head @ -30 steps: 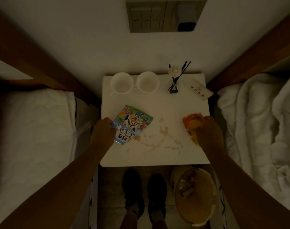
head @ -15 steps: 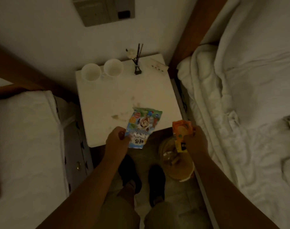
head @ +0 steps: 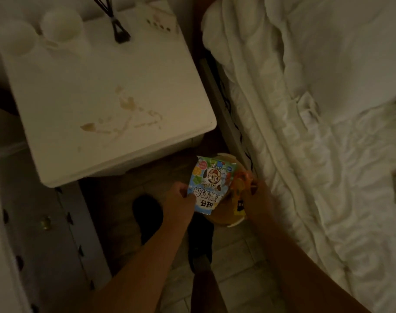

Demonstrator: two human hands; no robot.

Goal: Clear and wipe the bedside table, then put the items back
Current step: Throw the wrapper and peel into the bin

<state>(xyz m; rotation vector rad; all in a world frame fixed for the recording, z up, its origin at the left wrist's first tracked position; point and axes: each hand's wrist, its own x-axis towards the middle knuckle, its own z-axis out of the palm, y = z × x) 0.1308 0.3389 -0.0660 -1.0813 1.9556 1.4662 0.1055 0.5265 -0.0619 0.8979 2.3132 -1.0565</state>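
Both hands are low in front of the person, off the front right corner of the white table (head: 57, 91) and above a round tan bin (head: 224, 219) that stands on the tiled floor between the table and the bed (head: 316, 132). The left hand (head: 181, 201) is closed on the lower left edge of a blue and white snack packet (head: 209, 184) printed with a cartoon cow, pinching it so that the packet stands up from the fingers and covers part of the bin's opening. Just beside it, the right hand (head: 256, 197) is closed around an orange wrapper (head: 238, 188), whose upper end touches or overlaps the right edge of the packet; the view is too dim to say which. On the table top, brown spill marks (head: 124, 118) are spread toward the front edge. At the back of the table stand two white cups (head: 37, 32) side by side, a dark reed diffuser (head: 119, 30) to their right, and a white power strip (head: 158, 20) in the far right corner. The person's dark shoes (head: 147, 213) are on the floor under the forearms.
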